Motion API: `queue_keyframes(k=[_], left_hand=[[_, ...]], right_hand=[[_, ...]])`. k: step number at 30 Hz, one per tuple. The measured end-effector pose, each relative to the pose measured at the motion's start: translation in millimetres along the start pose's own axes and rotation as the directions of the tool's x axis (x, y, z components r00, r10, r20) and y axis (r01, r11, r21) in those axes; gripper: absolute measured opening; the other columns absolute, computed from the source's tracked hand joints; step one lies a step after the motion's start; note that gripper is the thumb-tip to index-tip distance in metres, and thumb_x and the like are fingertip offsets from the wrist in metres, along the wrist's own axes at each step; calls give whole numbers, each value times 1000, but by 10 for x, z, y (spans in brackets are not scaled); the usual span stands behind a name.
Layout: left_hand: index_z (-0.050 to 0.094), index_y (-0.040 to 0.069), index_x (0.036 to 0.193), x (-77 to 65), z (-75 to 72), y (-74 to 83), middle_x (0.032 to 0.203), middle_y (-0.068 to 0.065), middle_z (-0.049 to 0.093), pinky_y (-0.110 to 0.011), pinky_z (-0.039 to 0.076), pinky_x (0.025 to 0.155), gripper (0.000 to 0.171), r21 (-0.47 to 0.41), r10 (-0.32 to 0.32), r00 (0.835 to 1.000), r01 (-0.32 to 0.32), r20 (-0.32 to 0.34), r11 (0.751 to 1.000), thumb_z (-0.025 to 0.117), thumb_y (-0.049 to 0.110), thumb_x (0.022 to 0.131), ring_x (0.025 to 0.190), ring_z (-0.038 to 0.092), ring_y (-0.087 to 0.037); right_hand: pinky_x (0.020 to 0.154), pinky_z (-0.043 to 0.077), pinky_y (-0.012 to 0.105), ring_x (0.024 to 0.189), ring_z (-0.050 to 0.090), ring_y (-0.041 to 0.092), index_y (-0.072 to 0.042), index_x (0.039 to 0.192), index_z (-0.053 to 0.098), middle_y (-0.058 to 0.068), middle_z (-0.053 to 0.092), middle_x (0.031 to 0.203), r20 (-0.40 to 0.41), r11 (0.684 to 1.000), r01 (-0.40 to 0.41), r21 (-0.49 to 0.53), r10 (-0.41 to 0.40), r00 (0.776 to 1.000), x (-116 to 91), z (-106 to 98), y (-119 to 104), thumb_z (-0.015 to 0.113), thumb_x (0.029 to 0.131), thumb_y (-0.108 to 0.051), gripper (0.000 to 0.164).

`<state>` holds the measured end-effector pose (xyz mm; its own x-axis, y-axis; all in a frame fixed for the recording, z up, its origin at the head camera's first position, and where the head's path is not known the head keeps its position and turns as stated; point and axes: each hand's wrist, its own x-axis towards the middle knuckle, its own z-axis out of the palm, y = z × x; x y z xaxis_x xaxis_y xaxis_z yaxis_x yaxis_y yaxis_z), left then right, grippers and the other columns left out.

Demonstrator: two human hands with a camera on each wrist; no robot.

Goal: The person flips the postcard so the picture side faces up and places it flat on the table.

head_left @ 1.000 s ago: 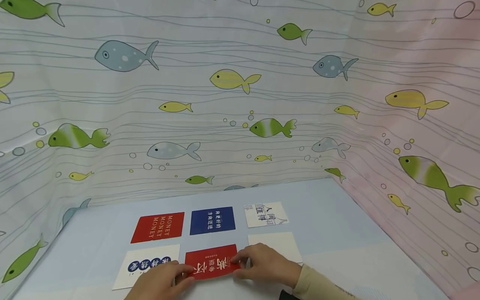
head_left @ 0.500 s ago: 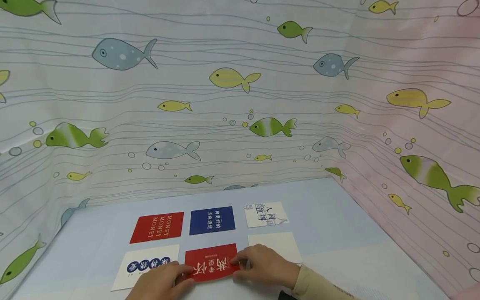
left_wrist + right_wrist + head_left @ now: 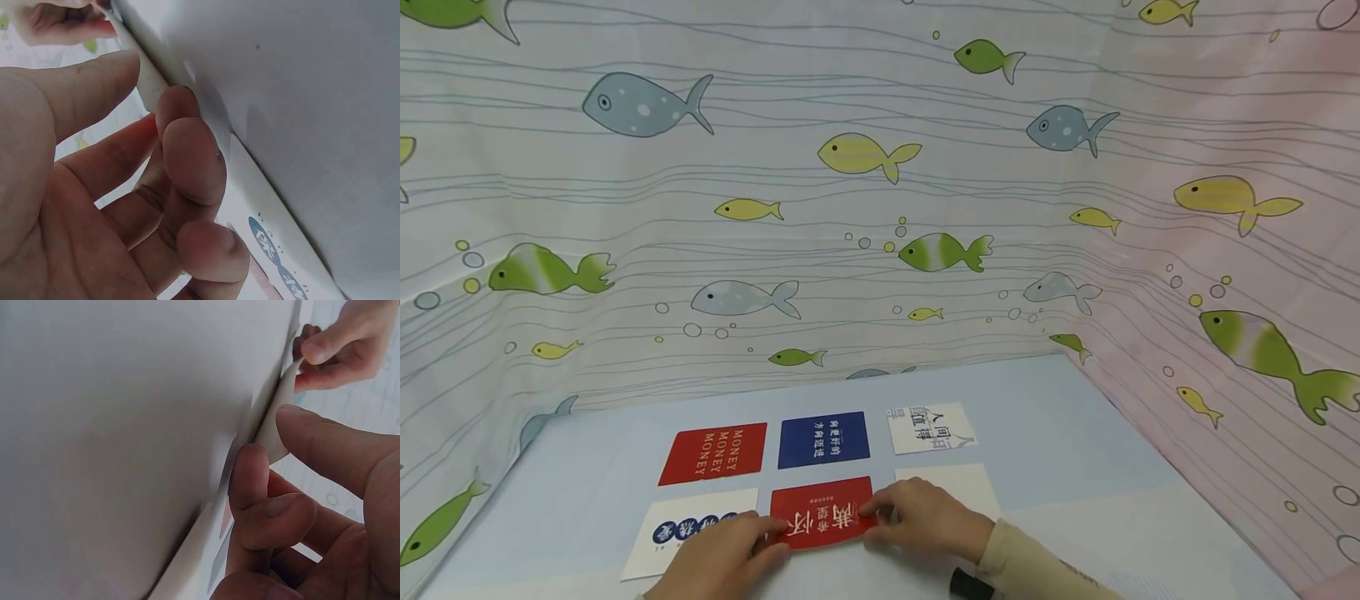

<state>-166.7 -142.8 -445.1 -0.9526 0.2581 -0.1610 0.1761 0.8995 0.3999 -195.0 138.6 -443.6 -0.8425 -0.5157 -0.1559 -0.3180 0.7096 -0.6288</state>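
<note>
A red card (image 3: 822, 510) with white Chinese characters is in the middle of the near row, its near edge bowed up off the table. The left hand (image 3: 718, 557) pinches its left side, and the right hand (image 3: 931, 522) pinches its right side. In the left wrist view the card's pale underside (image 3: 149, 84) shows beside the thumb, with the other hand at the far end. The right wrist view likewise has this underside (image 3: 275, 425) by the fingers. A white card with blue circles (image 3: 664, 533) lies partly hidden behind the left hand.
Behind lie a red MONEY card (image 3: 713, 454), a blue card (image 3: 823, 440) and a white printed card (image 3: 931, 428). A plain white card (image 3: 962, 483) lies by the right hand. Fish-patterned cloth (image 3: 850, 275) walls the pale table (image 3: 1097, 450) on three sides.
Both hands and the red card have shifted slightly away from the body and upward in view, still gripped at both sides. The other cards have stayed in place.
</note>
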Motion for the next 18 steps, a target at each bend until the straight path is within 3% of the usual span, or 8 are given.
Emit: queue_keyframes(k=[7, 18], left_hand=[[77, 14, 116, 45, -22, 9, 93, 7, 70, -51, 56, 83, 46, -33, -3, 1000, 2, -21, 999, 82, 42, 81, 80, 59, -13], [76, 12, 116, 60, -32, 19, 92, 6, 68, -49, 55, 82, 42, -34, -10, 1000, 9, -28, 999, 81, 39, 84, 81, 57, -14]], right_hand=[[61, 43, 22, 73, 54, 5, -21, 118, 77, -13, 60, 76, -10, 1000, -7, 14, 8, 1000, 63, -16, 28, 82, 86, -32, 34], [60, 40, 22, 72, 54, 6, -21, 117, 78, -10, 61, 74, -2, 999, -24, 42, 24, 1000, 117, -43, 50, 82, 86, -30, 33]])
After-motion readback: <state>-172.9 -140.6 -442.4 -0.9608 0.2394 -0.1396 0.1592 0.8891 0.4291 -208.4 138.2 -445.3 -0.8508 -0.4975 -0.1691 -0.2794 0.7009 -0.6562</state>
